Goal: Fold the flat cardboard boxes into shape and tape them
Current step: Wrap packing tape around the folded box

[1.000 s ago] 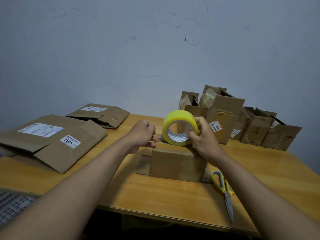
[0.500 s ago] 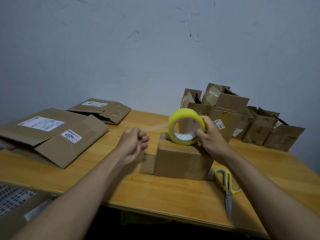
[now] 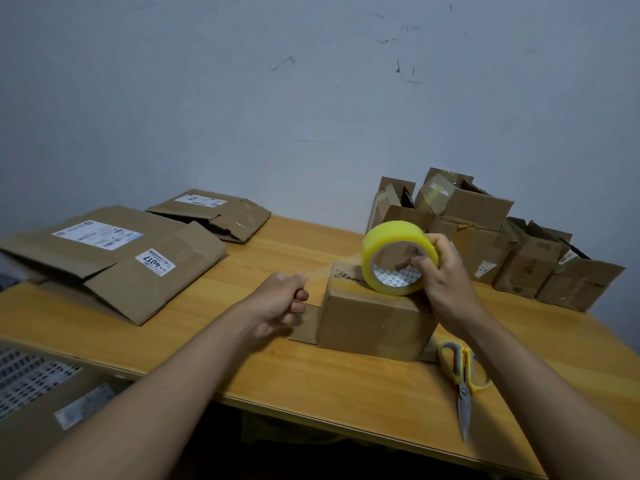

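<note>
Right hand is gripping tape roll upright on box, core hole facing camera; left hand is pinching the tape strip, running left-right.

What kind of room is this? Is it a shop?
Probably a small packing corner, not a shop floor: a wooden table against a bare wall, flat cardboard boxes stacked at one end, folded boxes at the other, and a roll of tape in use.
</note>
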